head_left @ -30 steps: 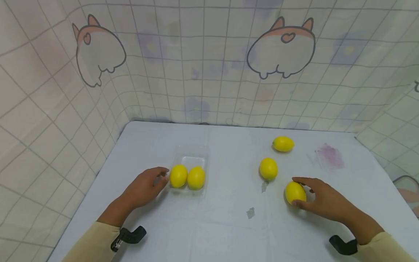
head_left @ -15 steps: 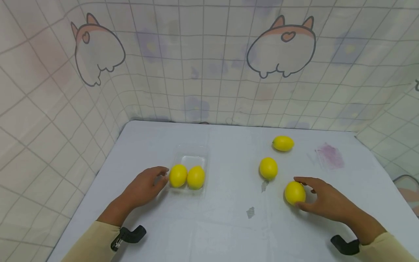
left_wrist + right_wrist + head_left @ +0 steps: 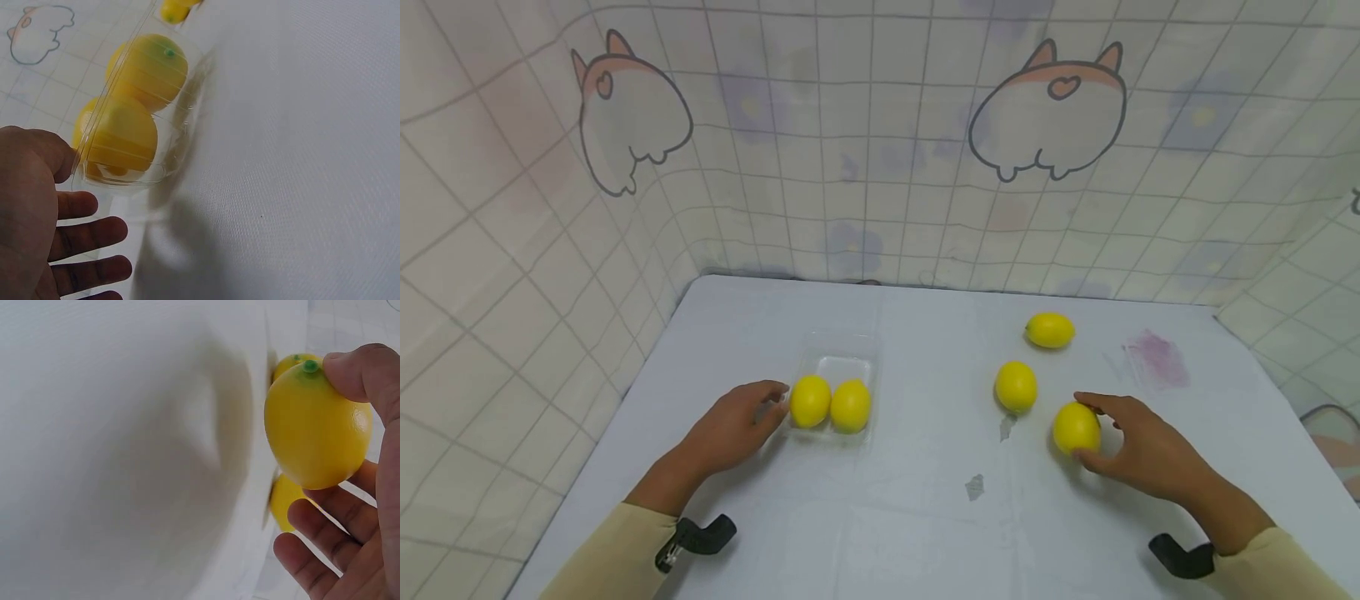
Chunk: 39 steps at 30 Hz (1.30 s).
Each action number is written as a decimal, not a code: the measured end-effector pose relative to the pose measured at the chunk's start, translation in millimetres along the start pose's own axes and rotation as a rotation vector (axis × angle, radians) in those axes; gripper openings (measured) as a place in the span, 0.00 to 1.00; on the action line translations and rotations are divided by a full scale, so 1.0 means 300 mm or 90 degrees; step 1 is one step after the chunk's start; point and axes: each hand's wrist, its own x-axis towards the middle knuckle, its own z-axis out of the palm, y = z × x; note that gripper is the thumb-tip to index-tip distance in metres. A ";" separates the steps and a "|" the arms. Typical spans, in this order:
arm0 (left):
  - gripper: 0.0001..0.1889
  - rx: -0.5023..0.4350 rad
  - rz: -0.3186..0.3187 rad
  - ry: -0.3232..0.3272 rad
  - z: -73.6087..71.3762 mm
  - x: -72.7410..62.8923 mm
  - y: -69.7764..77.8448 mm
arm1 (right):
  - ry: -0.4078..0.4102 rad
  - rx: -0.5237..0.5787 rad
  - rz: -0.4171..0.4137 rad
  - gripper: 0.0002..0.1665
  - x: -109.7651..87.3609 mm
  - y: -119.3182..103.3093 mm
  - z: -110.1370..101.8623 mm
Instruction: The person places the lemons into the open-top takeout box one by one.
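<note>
My right hand [image 3: 1150, 446] pinches a yellow lemon [image 3: 1077, 429] between thumb and fingers at the right of the table. In the right wrist view this lemon [image 3: 317, 428] shows a green stem end near the thumb, and the lower fingers [image 3: 312, 562] stay off it. At the left, my left hand [image 3: 730, 429] rests beside a clear plastic container [image 3: 842, 367]. Its thumb tip is right at the container's rim in the left wrist view, with the other fingers [image 3: 94, 237] extended. Two lemons [image 3: 810, 402] lie side by side in the container's near half.
Two more lemons lie on the white table: one lemon [image 3: 1016, 387] right of centre, another lemon [image 3: 1050, 330] farther back. A pinkish stain [image 3: 1156, 358] marks the cloth at the right. A tile-patterned curtain [image 3: 880, 167] borders the table's back and sides.
The right hand's fingers loosened slightly, then closed round the lemon again. Hand and lemon have shifted a little toward the back of the table. The left hand has stayed still.
</note>
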 end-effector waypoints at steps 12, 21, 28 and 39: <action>0.25 -0.001 -0.003 0.005 0.003 -0.002 -0.005 | 0.011 -0.002 -0.020 0.50 0.035 -0.036 -0.019; 0.24 -0.011 -0.008 0.004 0.005 -0.008 -0.002 | 0.031 0.008 -0.041 0.49 0.061 -0.071 -0.021; 0.24 -0.009 -0.015 0.003 0.007 -0.005 -0.006 | 0.035 0.017 -0.048 0.49 0.087 -0.098 -0.014; 0.25 0.002 -0.001 0.010 0.003 -0.005 -0.005 | 0.045 0.025 -0.057 0.48 0.130 -0.156 -0.017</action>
